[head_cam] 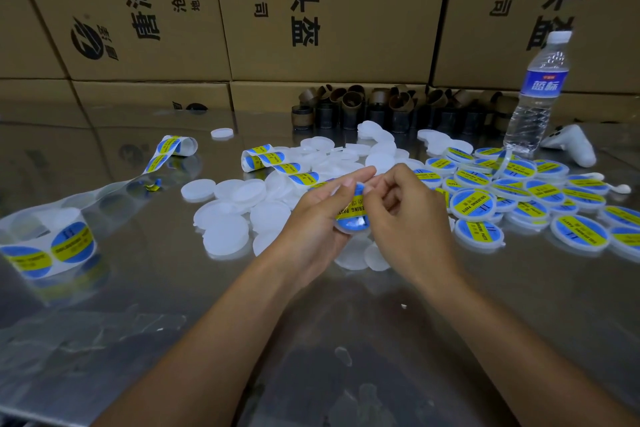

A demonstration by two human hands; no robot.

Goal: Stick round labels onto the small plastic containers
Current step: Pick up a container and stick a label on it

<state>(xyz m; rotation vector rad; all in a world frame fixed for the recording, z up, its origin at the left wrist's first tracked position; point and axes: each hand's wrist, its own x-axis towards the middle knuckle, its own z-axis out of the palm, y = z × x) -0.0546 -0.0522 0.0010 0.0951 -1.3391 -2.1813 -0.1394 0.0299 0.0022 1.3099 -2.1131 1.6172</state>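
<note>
My left hand [320, 208] holds a small round white container [353, 224] from below, with a blue and yellow round label on its top. My right hand [401, 204] sits right of it, its fingertips pinching at the label's upper edge. A strip of labels [277, 165] runs from the hands back to the left. Unlabelled white containers [239, 204] lie in a heap left of and behind the hands. Labelled containers [519, 194] are piled to the right.
A label roll [48, 246] lies at the left edge, its emptied backing trailing to a curl [173, 146]. A water bottle [536, 94] and a white controller [571, 144] stand far right. Brown cardboard cores [363, 107] line the back, before stacked cartons [329, 10].
</note>
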